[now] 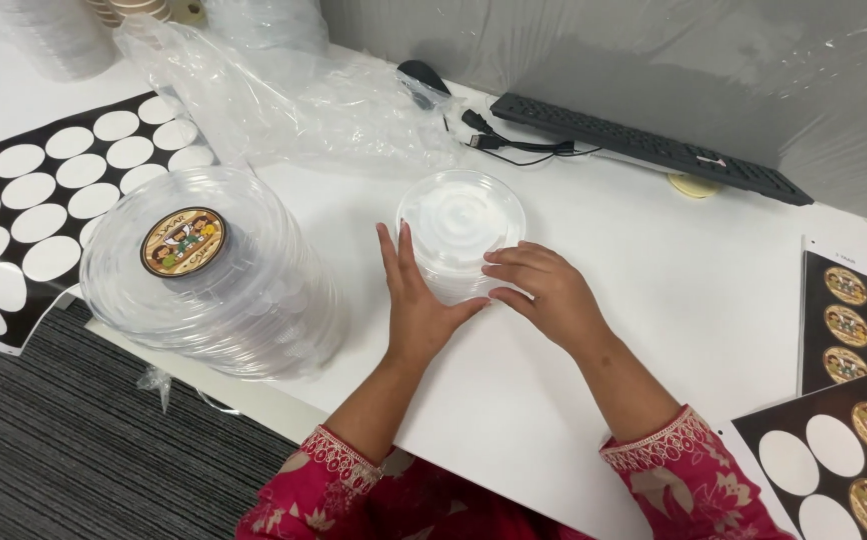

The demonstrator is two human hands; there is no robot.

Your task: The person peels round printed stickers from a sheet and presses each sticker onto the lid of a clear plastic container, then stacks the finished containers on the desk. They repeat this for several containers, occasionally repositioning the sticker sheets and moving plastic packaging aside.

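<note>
A small stack of clear round plastic lids (460, 225) rests on the white table (674, 290). My left hand (416, 300) lies against the stack's near left edge, fingers straight and together. Fingertips of my right hand (546, 290) curl onto the near right rim. To the left stands a leaning stack of clear lids (216, 280), the top one bearing a round brown sticker (183, 242).
A black backing sheet with empty white circles (44, 200) lies far left. Sheets with round gold stickers (859, 330) sit at the right. Crumpled clear plastic wrap (294, 95), a black keyboard (644, 145), a mouse (422, 76) and cables lie at the back.
</note>
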